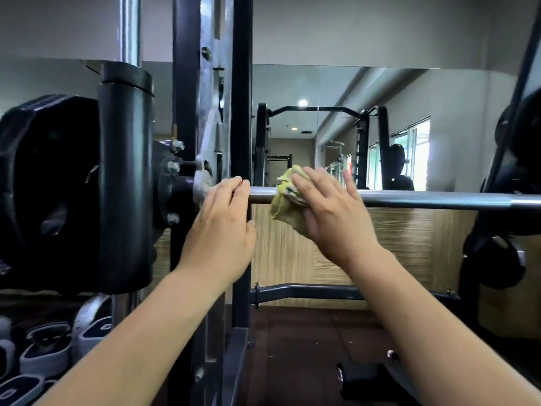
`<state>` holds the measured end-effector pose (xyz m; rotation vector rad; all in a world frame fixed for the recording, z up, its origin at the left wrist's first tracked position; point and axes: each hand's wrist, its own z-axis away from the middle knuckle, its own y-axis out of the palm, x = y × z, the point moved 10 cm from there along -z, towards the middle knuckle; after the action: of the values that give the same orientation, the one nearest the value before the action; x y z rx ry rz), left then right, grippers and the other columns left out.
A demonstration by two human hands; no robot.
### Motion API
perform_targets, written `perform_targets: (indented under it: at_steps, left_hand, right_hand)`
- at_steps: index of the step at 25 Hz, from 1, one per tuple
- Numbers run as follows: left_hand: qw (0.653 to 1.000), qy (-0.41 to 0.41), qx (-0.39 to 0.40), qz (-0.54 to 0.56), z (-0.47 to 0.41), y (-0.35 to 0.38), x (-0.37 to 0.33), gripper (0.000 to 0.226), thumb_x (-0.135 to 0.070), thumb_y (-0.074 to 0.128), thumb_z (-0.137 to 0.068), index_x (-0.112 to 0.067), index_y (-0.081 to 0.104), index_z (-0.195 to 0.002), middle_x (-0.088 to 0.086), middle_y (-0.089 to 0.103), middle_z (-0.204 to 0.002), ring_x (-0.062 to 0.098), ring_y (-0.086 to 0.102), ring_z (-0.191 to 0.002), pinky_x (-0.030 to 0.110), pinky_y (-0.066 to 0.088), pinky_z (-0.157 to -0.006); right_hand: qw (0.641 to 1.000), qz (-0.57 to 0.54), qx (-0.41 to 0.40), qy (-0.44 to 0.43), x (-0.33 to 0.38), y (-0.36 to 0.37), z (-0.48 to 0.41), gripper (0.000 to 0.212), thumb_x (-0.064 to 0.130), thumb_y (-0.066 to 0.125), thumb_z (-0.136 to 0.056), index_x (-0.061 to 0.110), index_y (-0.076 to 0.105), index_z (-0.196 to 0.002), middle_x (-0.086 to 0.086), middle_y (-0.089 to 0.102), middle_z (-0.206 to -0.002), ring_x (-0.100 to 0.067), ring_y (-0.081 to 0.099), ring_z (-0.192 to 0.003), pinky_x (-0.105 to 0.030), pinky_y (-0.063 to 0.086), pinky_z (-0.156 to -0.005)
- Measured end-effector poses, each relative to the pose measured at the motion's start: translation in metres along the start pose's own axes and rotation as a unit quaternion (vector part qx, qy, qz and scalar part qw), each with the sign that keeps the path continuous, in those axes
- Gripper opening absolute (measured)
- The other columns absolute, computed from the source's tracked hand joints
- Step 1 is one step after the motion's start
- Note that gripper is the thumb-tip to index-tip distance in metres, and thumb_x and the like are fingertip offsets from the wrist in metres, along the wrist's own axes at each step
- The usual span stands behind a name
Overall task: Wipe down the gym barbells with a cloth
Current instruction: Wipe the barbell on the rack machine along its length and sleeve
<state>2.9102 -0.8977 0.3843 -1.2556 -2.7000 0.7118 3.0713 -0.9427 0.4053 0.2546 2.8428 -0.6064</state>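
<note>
The Smith machine frame (241, 112) dominates the view, and its near upright serves as the landmark. The barbell (439, 200), a steel bar, runs level from that upright away to the right edge, held in the machine's guides. It looks heavy and rigid, so it should not shift under wiping pressure; its smooth metal is likely slick, and a bare palm may slide on it. Left of the upright, black weight plates (44, 177) hang on the sleeve, close behind a thick black guide post (126, 183).

The right hand (330, 212) is just right of the upright, pressing a yellow cloth (285, 200) against the bar, fingers spread nearly flat with the thumb below pinching the fabric. The cloth is soft and limp, bunched and draped over the bar; it is best wrapped around the bar and gripped through it. The left hand (225, 224) rests at the upright itself, fingers curled loosely over the bar's end.

Open room lies rightward along the bare bar. Leftward, the upright, a bolted hub (175, 189) and catch hooks crowd the bar and could snag cloth or knuckles.
</note>
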Motion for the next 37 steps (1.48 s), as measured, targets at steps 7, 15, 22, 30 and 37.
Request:
perform_targets:
  at_steps: [7,15,22,30,37]
  left_hand:
    - [0.999,0.029,0.018,0.002,-0.001,0.013,-0.033,0.061,-0.025,0.058,-0.091,-0.012,0.038,-0.147,0.001,0.038,-0.151,0.019,0.029,-0.143,0.041,0.028,-0.118]
    - [0.999,0.042,0.024,-0.009,-0.003,0.017,-0.053,0.060,-0.028,0.061,-0.089,-0.012,0.044,-0.144,0.002,0.043,-0.148,0.022,0.033,-0.141,0.045,0.026,-0.119]
    - [0.998,0.061,0.014,0.009,0.000,0.015,-0.062,0.060,-0.027,0.059,-0.090,-0.012,0.042,-0.145,0.002,0.045,-0.147,0.021,0.033,-0.141,0.046,0.024,-0.120]
    - [0.998,0.067,0.004,0.014,-0.003,0.015,-0.058,0.057,-0.028,0.058,-0.090,-0.014,0.044,-0.144,-0.002,0.046,-0.145,0.017,0.033,-0.140,0.045,0.026,-0.119]
    - [0.998,0.059,-0.005,0.023,-0.011,0.019,-0.051,0.055,-0.025,0.062,-0.087,-0.012,0.050,-0.139,-0.002,0.050,-0.139,0.019,0.042,-0.133,0.044,0.034,-0.113]
  right_hand:
    - [0.990,0.026,0.041,0.132,-0.148,-0.044,0.068,0.064,0.036,0.028,-0.089,0.020,0.041,-0.150,-0.005,0.043,-0.154,-0.025,0.038,-0.142,-0.057,0.018,-0.121]
    - [0.974,0.036,0.023,0.224,-0.242,-0.083,0.107,0.058,0.007,0.050,-0.089,0.016,0.047,-0.146,-0.004,0.047,-0.150,-0.030,0.045,-0.135,-0.052,0.023,-0.118]
    - [0.972,-0.001,-0.005,0.236,-0.231,-0.079,0.100,0.052,0.002,0.049,-0.091,0.018,0.053,-0.140,-0.003,0.050,-0.149,-0.032,0.045,-0.134,-0.049,0.029,-0.118]
    - [0.995,-0.037,0.008,0.088,-0.102,-0.041,0.038,0.051,0.003,0.051,-0.087,0.008,0.055,-0.138,-0.012,0.055,-0.142,-0.033,0.050,-0.125,-0.054,0.033,-0.115]
    - [0.997,-0.067,0.031,-0.006,-0.014,-0.015,-0.004,0.061,0.023,0.027,-0.083,0.004,0.059,-0.131,-0.017,0.060,-0.131,-0.036,0.056,-0.116,-0.053,0.042,-0.107]
